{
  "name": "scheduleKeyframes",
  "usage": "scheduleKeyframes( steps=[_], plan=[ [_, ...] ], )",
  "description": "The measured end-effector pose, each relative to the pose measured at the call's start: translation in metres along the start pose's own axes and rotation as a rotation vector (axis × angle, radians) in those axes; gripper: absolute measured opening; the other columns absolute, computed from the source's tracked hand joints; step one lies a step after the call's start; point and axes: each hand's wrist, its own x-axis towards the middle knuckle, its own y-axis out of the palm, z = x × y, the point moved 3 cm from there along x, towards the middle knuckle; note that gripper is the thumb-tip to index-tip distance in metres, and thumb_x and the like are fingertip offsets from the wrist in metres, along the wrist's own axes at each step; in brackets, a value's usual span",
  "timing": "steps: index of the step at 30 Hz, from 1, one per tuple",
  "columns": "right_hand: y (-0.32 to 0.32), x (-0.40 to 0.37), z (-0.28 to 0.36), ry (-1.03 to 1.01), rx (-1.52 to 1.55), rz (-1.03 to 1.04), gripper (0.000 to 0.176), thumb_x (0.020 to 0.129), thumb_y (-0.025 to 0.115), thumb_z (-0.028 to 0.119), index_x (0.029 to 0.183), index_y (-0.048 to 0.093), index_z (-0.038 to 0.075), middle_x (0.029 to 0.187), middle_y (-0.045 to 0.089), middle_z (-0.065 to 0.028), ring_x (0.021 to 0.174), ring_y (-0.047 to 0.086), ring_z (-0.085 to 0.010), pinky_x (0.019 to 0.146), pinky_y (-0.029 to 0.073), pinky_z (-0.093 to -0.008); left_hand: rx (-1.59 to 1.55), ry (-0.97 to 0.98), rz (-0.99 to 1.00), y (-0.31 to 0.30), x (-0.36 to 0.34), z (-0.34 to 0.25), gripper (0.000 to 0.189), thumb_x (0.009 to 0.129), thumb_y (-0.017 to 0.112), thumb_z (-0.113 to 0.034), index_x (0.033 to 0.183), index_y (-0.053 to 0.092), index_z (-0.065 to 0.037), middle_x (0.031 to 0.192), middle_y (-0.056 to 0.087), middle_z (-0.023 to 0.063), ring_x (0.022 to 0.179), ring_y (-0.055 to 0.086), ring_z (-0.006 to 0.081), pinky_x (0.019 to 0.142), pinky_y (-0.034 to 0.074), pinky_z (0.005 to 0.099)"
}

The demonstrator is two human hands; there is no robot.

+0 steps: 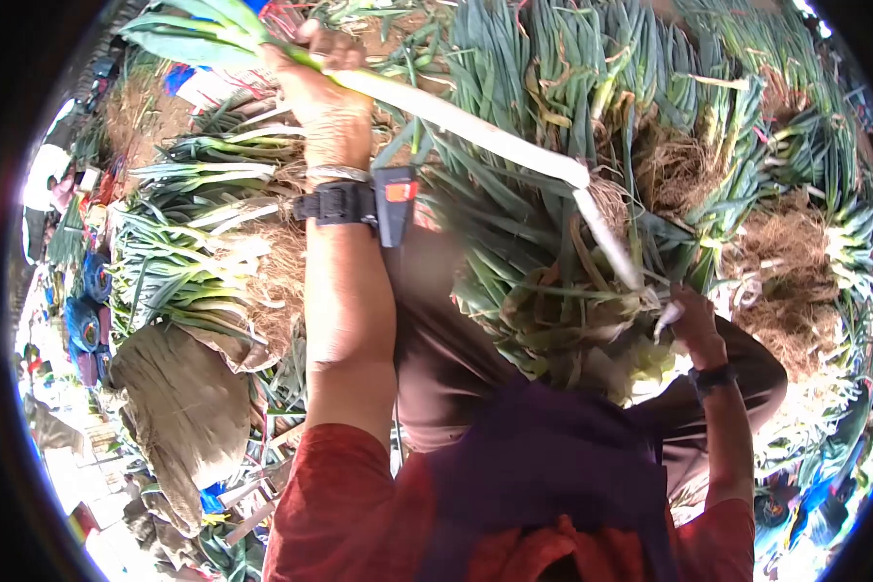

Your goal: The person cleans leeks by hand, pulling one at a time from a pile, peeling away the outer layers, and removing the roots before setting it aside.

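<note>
Your left grip (325, 82) wraps a leek (466, 126), probably light, stiff but snappable, best held mid-shaft; your right grip (691, 325) I cannot tell.

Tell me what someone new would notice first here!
Probably the long white leek slanting across the top, gripped near its leaves by the left hand. A pale strip hangs from its other end, toward the right hand. Next come the green leek bundles at the upper right and shaggy brown roots at the right.
</note>
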Motion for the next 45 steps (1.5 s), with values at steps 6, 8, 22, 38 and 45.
scheduleKeyframes(
  steps=[6,8,22,38,45],
  plan=[
    [-0.015,0.086,0.086,0.014,-0.241,-0.170,0.033,0.094,0.051,0.005,0.127,0.055,0.008,0.088,0.069,-0.0180,0.063,0.065,-0.0342,0.059,0.054,-0.0418,0.091,0.022,-0.195,0.021,-0.015,0.030,0.057,0.098,0.038,-0.064,0.085,0.055,-0.012,0.058,0.039,-0.0034,0.046,0.032,0.0110,0.046,0.031,0.0267],
    [-0.016,0.116,0.134,-0.287,-0.420,-0.416,0.032,0.097,0.049,0.006,0.128,0.054,0.007,0.086,0.069,-0.0183,0.058,0.065,-0.0316,0.053,0.053,-0.0401,0.081,-0.001,-0.115,0.028,-0.016,0.040,0.056,0.097,0.040,-0.065,0.086,0.055,-0.012,0.057,0.039,-0.0028,0.045,0.033,0.0116,0.046,0.032,0.0279],
    [0.119,0.039,-0.033,0.037,-0.367,-0.115,0.018,0.088,0.057,0.012,0.103,0.060,0.002,0.084,0.064,-0.0218,0.082,0.063,-0.0396,0.067,0.048,-0.0526,0.125,-0.015,0.094,0.032,-0.013,0.020,0.058,0.097,0.042,-0.065,0.090,0.057,-0.009,0.057,0.038,-0.0044,0.044,0.031,0.0088,0.043,0.029,0.0248],
    [0.028,0.121,0.202,-0.470,-0.083,-0.761,0.015,0.102,0.048,0.011,0.104,0.061,0.003,0.078,0.065,-0.0157,0.076,0.066,-0.0319,0.069,0.054,-0.0380,0.169,-0.039,-0.093,0.060,-0.063,0.080,0.060,0.092,0.046,-0.069,0.096,0.056,-0.011,0.057,0.040,-0.0019,0.045,0.034,0.0121,0.044,0.031,0.0288],
    [0.088,0.118,0.078,-0.069,-0.250,-0.307,0.014,0.093,0.058,0.009,0.106,0.059,0.006,0.079,0.064,-0.0161,0.066,0.065,-0.0322,0.054,0.051,-0.0405,0.236,-0.122,-0.172,0.059,-0.069,0.084,0.058,0.092,0.050,-0.068,0.091,0.056,-0.011,0.057,0.041,-0.0031,0.045,0.038,0.0105,0.044,0.033,0.0283]
  ],
)
